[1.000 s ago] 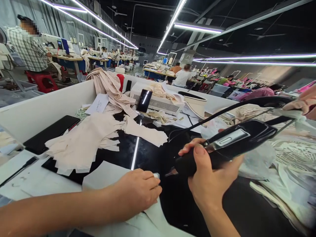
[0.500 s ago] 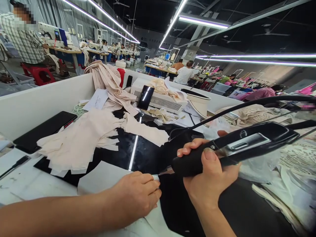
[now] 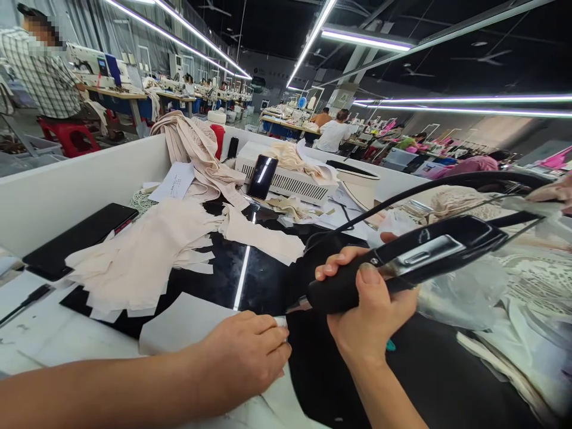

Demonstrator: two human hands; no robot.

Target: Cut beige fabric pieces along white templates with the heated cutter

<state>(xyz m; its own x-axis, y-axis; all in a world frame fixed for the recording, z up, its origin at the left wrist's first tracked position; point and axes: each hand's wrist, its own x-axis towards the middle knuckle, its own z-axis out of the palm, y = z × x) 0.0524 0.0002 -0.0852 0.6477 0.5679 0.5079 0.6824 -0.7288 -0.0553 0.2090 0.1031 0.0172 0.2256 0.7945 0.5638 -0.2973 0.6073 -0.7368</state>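
Observation:
My right hand [image 3: 373, 313] is wrapped round the grip of a black corded hand tool [image 3: 402, 262], held level over the glossy black worktop [image 3: 250, 280]. The tool's metal tip points left at a small white piece [image 3: 280, 322] by my left fingertips. My left hand [image 3: 243, 354] lies curled, knuckles up, pressing a white fabric sheet [image 3: 179, 322] against the table and pinching its edge. A heap of beige fabric cut-outs [image 3: 147, 256] lies to the left, beyond my left hand.
A black phone [image 3: 78, 238] lies at the left by the white table wall [image 3: 75, 185]. A white vented box [image 3: 286, 182] with a phone leaning on it, draped beige cloth and a white bowl [image 3: 357, 185] stand behind. Lace and clear plastic [image 3: 465, 292] are piled at the right. Workers sit farther off.
The tool and my right hand have shifted slightly left and down toward my left fingertips. My left hand has stayed pressed on the white sheet.

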